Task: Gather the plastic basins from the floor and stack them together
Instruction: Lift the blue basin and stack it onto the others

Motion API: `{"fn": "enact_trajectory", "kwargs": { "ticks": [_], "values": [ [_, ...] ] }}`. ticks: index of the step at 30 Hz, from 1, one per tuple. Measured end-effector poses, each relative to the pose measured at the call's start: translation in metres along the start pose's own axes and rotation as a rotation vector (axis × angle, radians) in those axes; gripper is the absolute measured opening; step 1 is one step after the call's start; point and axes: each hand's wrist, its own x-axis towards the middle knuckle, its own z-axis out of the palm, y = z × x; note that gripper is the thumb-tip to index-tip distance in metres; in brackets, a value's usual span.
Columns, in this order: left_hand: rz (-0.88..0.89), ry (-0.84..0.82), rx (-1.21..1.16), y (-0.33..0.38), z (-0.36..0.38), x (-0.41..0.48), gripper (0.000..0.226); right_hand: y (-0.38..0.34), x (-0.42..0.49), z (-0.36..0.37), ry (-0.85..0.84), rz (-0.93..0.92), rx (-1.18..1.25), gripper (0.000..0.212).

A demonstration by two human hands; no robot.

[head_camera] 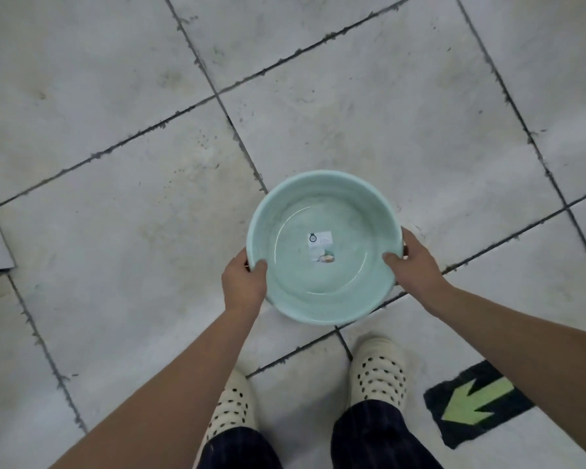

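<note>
You hold one plastic basin (322,204) level in front of you, above the tiled floor (115,231) and just ahead of your feet, its mouth facing up toward the camera. It is round and pale mint green, with a smooth rolled rim, sloping walls and a flat circular bottom ringed by a faint glossy line. A small white sticker (321,247) with a printed picture lies near the middle of the bottom; its print is too small to read. Your left grip (244,282) is closed on the near-left rim, thumb hooked over the edge onto the inner wall, the other fingers hidden beneath. Your right grip (416,265) clasps the near-right rim the same way, thumb inside, fingers out of sight under the edge. A sliver of something dark shows under the rim beside each grip, and you cannot tell what it is. Below the basin are your cream shoes with dark dots, the left shoe (230,407) and the right shoe (378,377), under dark trouser legs (369,434). A green arrow on a black patch (477,401) is marked on the floor to your right, pointing left. The floor tiles are grey-white and stained, with dark grout lines.
</note>
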Motion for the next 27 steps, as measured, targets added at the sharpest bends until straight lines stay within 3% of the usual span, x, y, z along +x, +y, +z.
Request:
{"fn": "enact_trajectory", "kwargs": {
  "ticks": [8,17,22,27],
  "values": [
    [0.105,0.068,-0.172,0.099,-0.084,-0.079,0.021,-0.107,-0.085,-0.064,-0.015,-0.119,0.094,0.048],
    [0.101,0.221,-0.39,0.189,-0.27,-0.198,0.034,-0.289,-0.237,-0.086,-0.187,-0.341,0.132,0.057],
    [0.068,0.425,-0.552,0.175,-0.369,-0.269,0.038,-0.365,-0.327,-0.047,-0.308,-0.479,0.018,0.059],
    [-0.002,0.596,-0.667,0.111,-0.458,-0.341,0.038,-0.401,-0.421,0.027,-0.478,-0.575,-0.111,0.061]
  ]
}}
